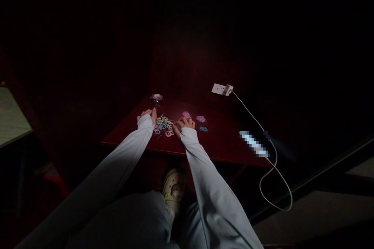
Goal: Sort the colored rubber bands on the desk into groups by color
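Note:
A loose pile of small multicoloured hair ties (164, 123) lies on the dark red table (222, 148), between my two hands. At the pile's left edge rests my left hand (148, 115), fingers loosely bent and apart, with nothing visible in it. My right hand (186, 123) is at the right side of the pile, palm down with its fingers spread. Just beyond it sits a pink heap of hair ties (186, 114). A purple heap (201, 118) and a smaller blue heap (203, 128) lie to its right. What is under both palms is hidden.
A clear jar (156, 99) with something pinkish in or on it stands behind my left hand. A white socket (222, 89) with a plugged-in charger feeds a white cable (248, 106) to a blurred-out device (254, 144) on the right. A clog (174, 188) shows below the table edge.

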Available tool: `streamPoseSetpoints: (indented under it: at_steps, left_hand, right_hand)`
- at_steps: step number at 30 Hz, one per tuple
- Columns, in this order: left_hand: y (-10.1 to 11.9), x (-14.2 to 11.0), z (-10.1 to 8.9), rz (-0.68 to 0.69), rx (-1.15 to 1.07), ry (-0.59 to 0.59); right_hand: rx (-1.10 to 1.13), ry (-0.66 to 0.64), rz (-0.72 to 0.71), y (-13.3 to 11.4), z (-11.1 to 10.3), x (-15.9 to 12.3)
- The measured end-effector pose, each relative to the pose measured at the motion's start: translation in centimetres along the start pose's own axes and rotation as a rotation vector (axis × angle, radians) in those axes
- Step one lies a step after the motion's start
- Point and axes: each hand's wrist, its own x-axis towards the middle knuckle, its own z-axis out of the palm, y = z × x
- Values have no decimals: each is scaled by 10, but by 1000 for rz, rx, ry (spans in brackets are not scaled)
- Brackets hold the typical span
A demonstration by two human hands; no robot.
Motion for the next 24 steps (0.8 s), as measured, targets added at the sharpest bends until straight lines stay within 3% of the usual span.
streamPoseSetpoints:
  at_steps: [13, 18, 24]
  left_hand:
    - [8, 2, -2, -107, 87, -138]
    - [7, 1, -1, -125, 115, -181]
    - [4, -1, 2, -84, 129, -145]
  right_hand:
    - [73, -88, -123, -35, 22, 9]
    - [125, -73, -81, -36, 18, 9]
    - [167, -64, -24, -37, 13, 13]
